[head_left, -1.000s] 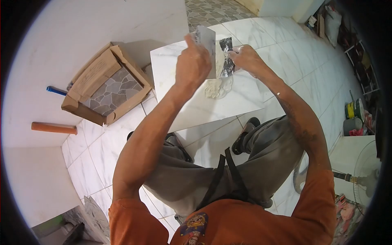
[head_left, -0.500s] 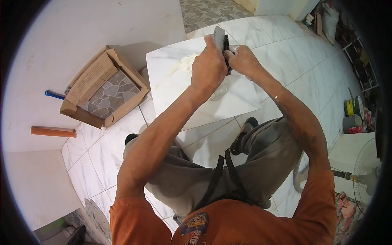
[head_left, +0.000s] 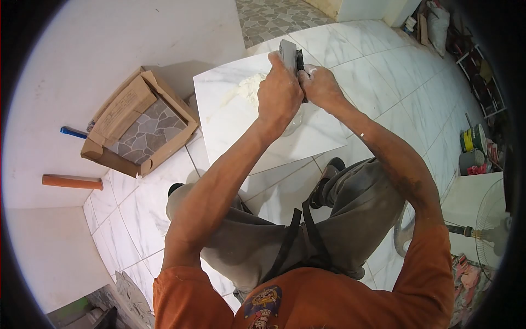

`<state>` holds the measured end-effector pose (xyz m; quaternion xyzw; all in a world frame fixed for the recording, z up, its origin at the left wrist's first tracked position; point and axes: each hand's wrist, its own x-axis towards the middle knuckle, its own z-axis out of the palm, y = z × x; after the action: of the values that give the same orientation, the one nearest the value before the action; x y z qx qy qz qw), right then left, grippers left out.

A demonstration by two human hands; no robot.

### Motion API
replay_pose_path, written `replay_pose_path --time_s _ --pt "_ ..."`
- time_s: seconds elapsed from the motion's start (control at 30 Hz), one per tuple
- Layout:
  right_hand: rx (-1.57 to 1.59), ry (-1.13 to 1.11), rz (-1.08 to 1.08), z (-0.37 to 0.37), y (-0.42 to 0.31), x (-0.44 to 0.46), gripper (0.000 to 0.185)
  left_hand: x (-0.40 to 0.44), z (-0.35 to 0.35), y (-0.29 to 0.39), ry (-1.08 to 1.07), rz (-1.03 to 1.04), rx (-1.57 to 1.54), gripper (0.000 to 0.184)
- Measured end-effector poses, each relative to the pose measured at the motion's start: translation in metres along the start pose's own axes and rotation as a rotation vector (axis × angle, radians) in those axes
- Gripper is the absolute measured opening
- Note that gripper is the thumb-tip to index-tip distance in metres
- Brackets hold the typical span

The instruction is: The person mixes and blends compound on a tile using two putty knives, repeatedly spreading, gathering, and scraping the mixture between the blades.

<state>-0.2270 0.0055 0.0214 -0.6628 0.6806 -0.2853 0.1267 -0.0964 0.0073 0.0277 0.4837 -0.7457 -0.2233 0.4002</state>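
My left hand (head_left: 279,90) is closed around a flat grey tool (head_left: 286,55) that looks like a scraper blade, its thumb laid along one side. My right hand (head_left: 322,86) is closed on a thin black flat piece (head_left: 299,64), held against or right beside the grey one; its lower end shows below my fingers. Whitish powder marks the right fingertips. Below both hands lies a loose white marbled tile (head_left: 219,118). On it sits a heap of cream-white paste or powder (head_left: 249,90). Something clear (head_left: 295,123) is partly hidden behind my left wrist.
To the left, an opened cardboard box (head_left: 118,118) holds a stone-pattern tile. Near the wall are a blue-handled item (head_left: 73,132) and an orange tube (head_left: 72,181). A fan (head_left: 490,233) and several cans (head_left: 474,140) stand at right. My knees flank the tile.
Both hands have shifted slightly left and down with the grey tool and black piece. The camera view has moved a little. Both grips stay closed.
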Motion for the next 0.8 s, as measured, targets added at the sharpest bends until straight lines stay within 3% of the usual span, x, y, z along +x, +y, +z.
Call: replay_pose_path --time_s 0.37,0.57,0.8 --pt "0.001 0.032 -0.044 0.008 0.005 -0.003 0.03 -0.002 0.0 0.005 -0.026 -0.016 0.018 0.038" --pt "0.212 -0.1 0.273 0.015 0.003 -0.002 0.033 -0.006 0.003 0.006 -0.079 -0.033 0.055 0.037" --pt "0.165 -0.041 0.11 0.01 -0.001 -0.008 0.034 -0.005 0.0 0.005 -0.025 0.016 0.027 0.038"
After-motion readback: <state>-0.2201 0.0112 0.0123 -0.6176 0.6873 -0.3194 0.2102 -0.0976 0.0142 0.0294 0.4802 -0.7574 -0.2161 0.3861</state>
